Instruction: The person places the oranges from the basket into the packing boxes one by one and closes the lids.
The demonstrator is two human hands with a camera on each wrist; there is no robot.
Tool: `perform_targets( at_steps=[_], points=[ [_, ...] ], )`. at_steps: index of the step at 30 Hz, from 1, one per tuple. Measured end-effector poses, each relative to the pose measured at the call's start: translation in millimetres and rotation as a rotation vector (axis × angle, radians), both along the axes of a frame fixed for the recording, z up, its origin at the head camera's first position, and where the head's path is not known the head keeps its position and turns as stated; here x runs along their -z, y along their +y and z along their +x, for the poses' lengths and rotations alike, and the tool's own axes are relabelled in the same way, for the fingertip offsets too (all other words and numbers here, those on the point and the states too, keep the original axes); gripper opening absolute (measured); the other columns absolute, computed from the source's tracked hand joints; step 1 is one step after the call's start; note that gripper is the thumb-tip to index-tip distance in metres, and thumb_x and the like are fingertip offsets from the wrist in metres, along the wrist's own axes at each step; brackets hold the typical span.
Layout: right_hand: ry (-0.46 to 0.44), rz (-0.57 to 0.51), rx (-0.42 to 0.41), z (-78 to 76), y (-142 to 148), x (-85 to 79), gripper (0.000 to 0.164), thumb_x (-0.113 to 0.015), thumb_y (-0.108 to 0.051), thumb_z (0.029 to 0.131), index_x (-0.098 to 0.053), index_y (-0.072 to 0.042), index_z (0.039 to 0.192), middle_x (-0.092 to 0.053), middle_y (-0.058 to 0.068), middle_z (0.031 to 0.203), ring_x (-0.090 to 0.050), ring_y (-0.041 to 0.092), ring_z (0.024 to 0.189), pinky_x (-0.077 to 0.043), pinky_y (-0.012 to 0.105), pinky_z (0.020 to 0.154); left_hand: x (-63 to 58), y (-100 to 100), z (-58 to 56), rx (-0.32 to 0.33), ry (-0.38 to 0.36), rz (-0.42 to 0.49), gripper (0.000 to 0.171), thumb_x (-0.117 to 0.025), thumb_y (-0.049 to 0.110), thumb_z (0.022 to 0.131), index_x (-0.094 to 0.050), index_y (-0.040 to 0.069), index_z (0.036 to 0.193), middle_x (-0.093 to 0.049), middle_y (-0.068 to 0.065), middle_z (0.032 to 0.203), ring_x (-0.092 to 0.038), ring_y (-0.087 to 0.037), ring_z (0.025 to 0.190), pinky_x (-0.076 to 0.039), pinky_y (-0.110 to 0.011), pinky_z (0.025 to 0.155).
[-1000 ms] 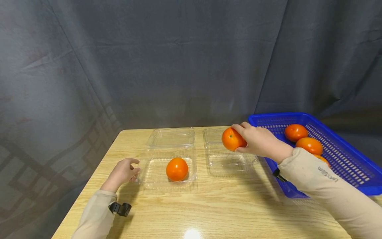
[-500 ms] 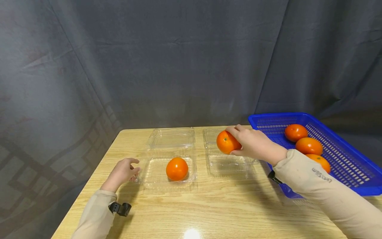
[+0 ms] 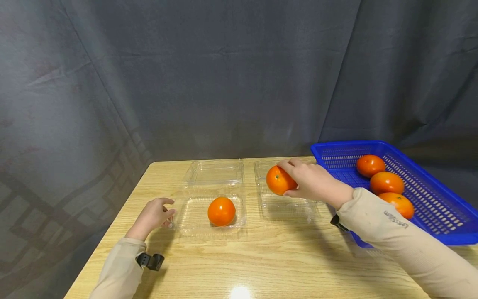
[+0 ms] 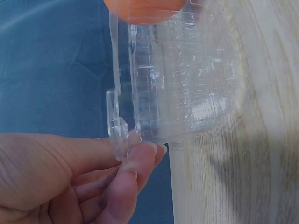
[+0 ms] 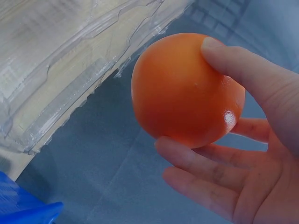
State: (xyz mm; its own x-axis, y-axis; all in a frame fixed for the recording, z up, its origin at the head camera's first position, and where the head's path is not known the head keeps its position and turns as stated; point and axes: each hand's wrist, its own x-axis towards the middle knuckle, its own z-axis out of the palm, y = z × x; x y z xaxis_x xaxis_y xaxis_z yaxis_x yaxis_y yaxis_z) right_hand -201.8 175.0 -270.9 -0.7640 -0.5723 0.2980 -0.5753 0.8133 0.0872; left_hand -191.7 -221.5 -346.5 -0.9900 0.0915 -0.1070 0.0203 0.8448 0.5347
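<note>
My right hand (image 3: pixel 313 182) grips an orange (image 3: pixel 278 180) above the right-hand clear plastic container (image 3: pixel 281 207). In the right wrist view, the thumb lies on one side of the orange (image 5: pixel 180 88) and fingers on the other. At the left, my left hand (image 3: pixel 152 216) pinches the rim of another clear plastic clamshell container (image 3: pixel 192 214) between thumb and fingertips, as the left wrist view shows the rim (image 4: pixel 117 126) there. A second orange (image 3: pixel 222 211) sits in the right part of that container's base. Both containers lie with lids folded back.
A blue plastic basket (image 3: pixel 351 144) stands at the right, with several oranges inside, one of them a glossy orange (image 3: pixel 386 183). Everything rests on a light wooden table (image 3: pixel 224 265). A dark grey curtain (image 3: pixel 231 83) hangs behind its far edge.
My right hand has carried its orange leftward and slightly down, away from the basket, uncovering more of the oranges there. The left hand and the orange in the left container have stayed put.
</note>
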Motion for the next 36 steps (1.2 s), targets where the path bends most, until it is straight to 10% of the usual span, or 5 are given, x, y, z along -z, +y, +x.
perform_targets(
  at_steps=[36],
  points=[
    [-0.034,0.008,-0.048,2.8,-27,7.3,0.064,-0.080,-0.037,0.065,-0.053,-0.012,0.118,-0.058,0.008,0.099,-0.061,0.023,0.075,-0.053,0.039,0.061,0.0,1,-0.1,-0.008,-0.005,-0.003,0.042,-0.054,0.007,0.089,-0.045,-0.011,0.126,-0.065,-0.013,0.075,-0.060,-0.015,0.055,-0.050,-0.029,0.053]
  ],
)
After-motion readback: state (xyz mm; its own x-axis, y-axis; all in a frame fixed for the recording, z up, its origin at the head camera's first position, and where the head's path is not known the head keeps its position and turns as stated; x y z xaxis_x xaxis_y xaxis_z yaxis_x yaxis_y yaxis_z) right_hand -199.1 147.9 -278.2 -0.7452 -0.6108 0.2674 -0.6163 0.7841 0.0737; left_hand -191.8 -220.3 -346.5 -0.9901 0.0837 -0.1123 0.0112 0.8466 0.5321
